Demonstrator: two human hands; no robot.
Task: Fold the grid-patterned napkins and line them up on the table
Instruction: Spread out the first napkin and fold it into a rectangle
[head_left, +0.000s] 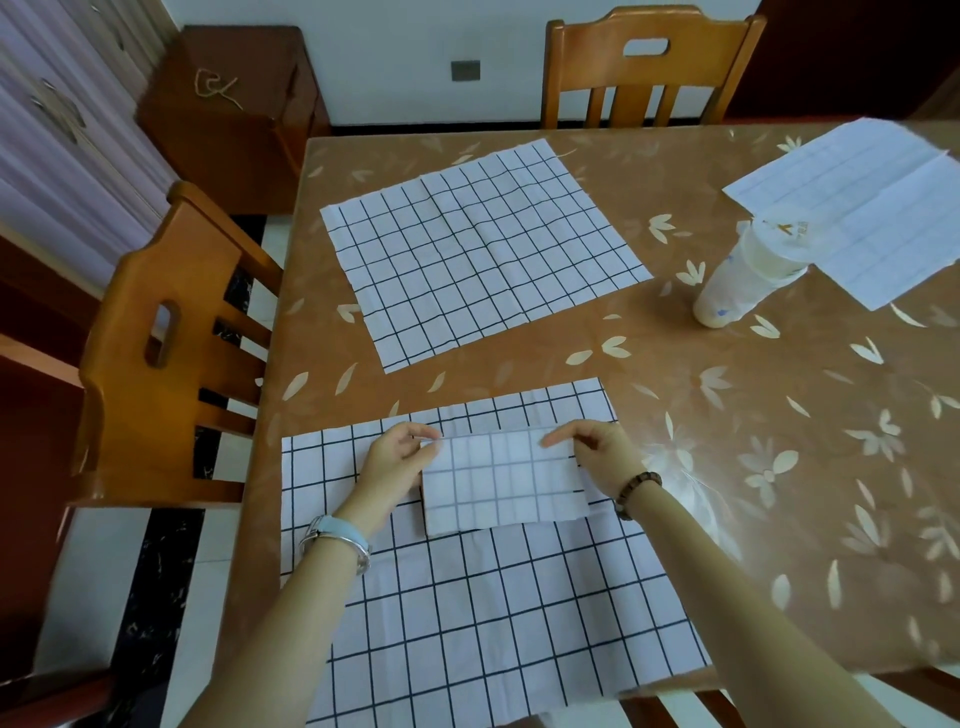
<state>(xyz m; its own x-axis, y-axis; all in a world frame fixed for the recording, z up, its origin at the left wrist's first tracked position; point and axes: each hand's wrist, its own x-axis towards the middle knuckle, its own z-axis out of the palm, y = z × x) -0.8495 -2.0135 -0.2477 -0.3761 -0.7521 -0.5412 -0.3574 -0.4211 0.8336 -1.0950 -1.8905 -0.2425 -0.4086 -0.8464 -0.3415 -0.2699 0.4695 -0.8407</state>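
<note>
From the head view I see my left hand (397, 457) and right hand (605, 449) each pinching an upper corner of a small folded napkin (504, 480), a soft cloth rectangle with faint grid lines. It lies over a larger flat napkin (467, 613) with bold black squares. Another open napkin (483, 249) lies farther off on the glossy, leaf-printed desk (727, 415), near a pale plastic cup (743, 280).

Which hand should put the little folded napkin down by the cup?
Probably the right hand. It already pinches the folded napkin on the side nearer the cup, while the left hand would have to cross over.
</note>
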